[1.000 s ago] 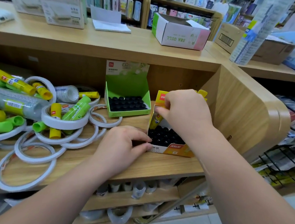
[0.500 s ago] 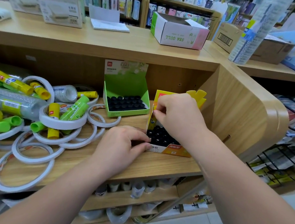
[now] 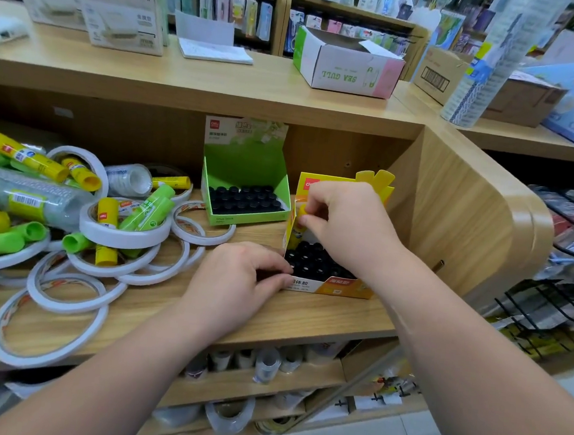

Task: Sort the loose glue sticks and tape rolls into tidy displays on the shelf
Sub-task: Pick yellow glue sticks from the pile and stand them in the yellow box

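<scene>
Right hand (image 3: 350,229) pinching yellow glue stick (image 3: 296,233), slotting it into yellow box (image 3: 335,287); left hand (image 3: 239,279) gripping box corner, steadying. Next, I reckon: seat it upright in free slot.

- A yellow display box (image 3: 330,286) stands open at centre right, packed with upright black-capped sticks.
- A yellow glue stick (image 3: 296,232) stands upright at its left wall, pinched by the right hand (image 3: 350,229).
- A green display box (image 3: 247,174) sits behind at centre, equally full.
- Loose glue sticks (image 3: 25,159) and white tape rolls (image 3: 66,303) lie jumbled at left.
</scene>
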### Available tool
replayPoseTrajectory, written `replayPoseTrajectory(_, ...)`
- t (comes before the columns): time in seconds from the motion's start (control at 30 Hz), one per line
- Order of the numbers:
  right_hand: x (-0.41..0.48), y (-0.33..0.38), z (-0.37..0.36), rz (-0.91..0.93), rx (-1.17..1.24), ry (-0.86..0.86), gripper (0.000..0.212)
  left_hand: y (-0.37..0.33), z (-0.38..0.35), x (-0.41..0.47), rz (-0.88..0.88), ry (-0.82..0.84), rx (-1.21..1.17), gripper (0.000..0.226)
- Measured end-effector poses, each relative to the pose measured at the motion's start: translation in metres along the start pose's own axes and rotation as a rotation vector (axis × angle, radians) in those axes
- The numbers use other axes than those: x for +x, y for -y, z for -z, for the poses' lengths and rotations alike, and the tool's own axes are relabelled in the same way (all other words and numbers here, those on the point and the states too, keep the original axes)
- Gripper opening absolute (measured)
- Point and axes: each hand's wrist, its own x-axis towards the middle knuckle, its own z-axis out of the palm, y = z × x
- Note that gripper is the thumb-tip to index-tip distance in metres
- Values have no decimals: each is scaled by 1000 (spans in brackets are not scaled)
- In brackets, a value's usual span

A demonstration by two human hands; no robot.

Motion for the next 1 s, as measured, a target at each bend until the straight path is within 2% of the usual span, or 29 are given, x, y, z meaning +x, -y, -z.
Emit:
replayPoseTrajectory(0.23,-5,3,4,69,-116,-2,14,-6,0,-2,-18,15,-12,28)
replayPoseTrajectory(0.33,-11,10,12,134,-189,-204,14,-7,9,-9,-40,-39,-56,34)
replayPoseTrajectory(0.4,-14,26,12,175,-59,-331,14,-3,24,-19,-45,-95,-38,35)
replayPoseTrajectory(0.43,-13,37,8,206,37,-341,14,0,35,-25,-41,-135,-9,32)
replayPoseTrajectory(0.6,0,94,-37,263,391,-97,8,29,112,-60,3,-469,225,18)
replayPoseTrajectory(0.73,26,140,-66,254,508,21,10,66,184,-95,188,-658,476,23)
replayPoseTrajectory(0.83,56,174,-78,294,446,66,23,103,223,-107,370,-665,555,34)
replayPoseTrajectory(0.9,79,196,-84,309,360,77,33,126,241,-105,433,-589,598,47)
replayPoseTrajectory(1.0,106,226,-89,294,226,92,45,151,258,-95,432,-427,660,60)
